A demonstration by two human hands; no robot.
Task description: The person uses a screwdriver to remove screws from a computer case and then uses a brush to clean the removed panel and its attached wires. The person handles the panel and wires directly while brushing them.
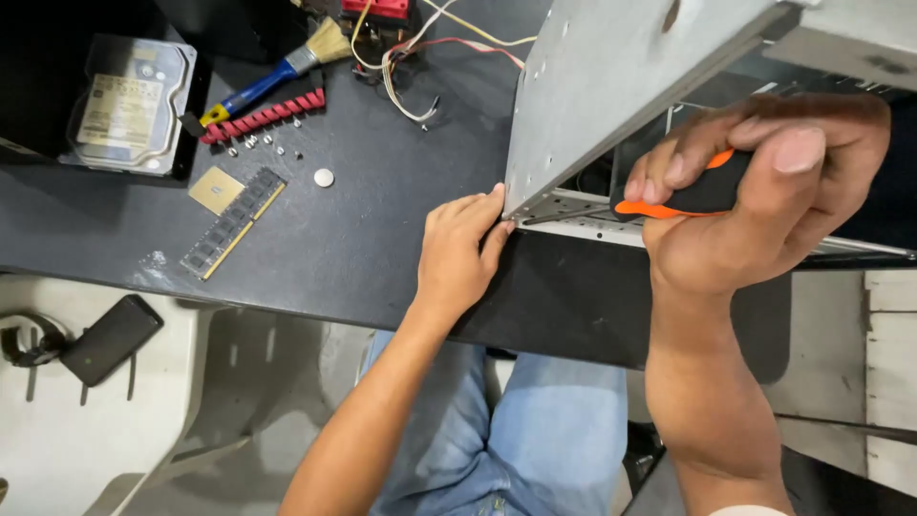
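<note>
**A:** ok so what are my fingers doing right now?

**B:** from my feed: right hand [755,191] has its fingers wrapped tight around the orange-and-black screwdriver [683,198], shaft pointing left with the tip at the bottom corner of the grey computer case [611,86]. left hand [460,250] isn't gripping anything, fingers held close together and pressed against that same case corner, right by the tip.

**A:** and the rest of the bench?

**B:** dark bench [363,229], case on the right end. Off to the left, well apart: RAM stick [232,222], a few small screws [267,143], coin cell [324,177], blue-handled brush [277,72], hard drive [132,103].
</note>
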